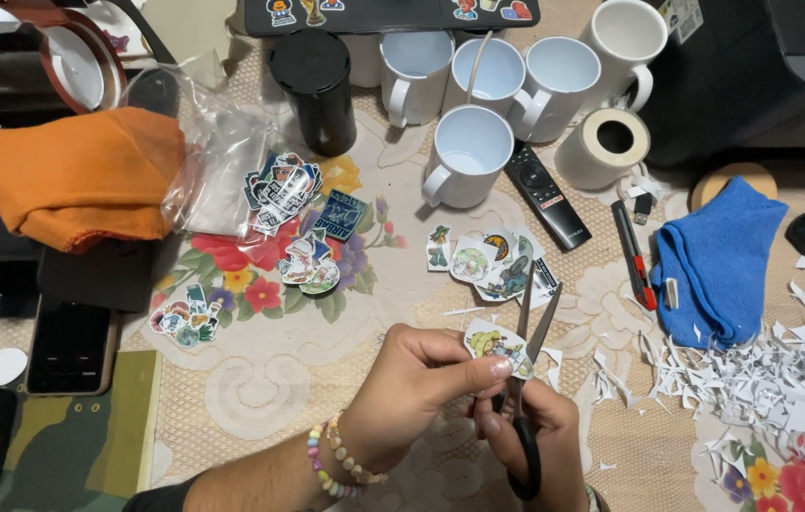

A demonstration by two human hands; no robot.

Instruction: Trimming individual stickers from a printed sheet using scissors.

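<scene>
- The bench [260,379] wears a beige lace cloth with printed flowers, crowded from edge to edge: white mugs [478,104] at the back, a black canister [317,90], a remote control [545,194], an orange cloth [71,175] and a blue cloth [715,265].
- The left hand [412,389] is pinched shut on a small cartoon sticker [495,346], thumb and fingers closed on its left edge, held up just above the bench.
- The right hand [526,436] is wrapped around the black handles of the scissors [528,332], whose blades stand apart in a narrow V, the sticker's right edge between them.
- The left fingertips sit very close to the blades, so I think a quick snip could nick a finger.
- The sticker is small and held by one edge only; if it twists, the cut could run into the printed figure.
- Finished cut-outs [493,261] lie just beyond the blade tips, and a loose sticker could drift among the heap of white paper trimmings [772,379] on the right and be lost there.
- A red utility knife [632,254] lies near the blue cloth, within reach of a careless sleeve.
</scene>
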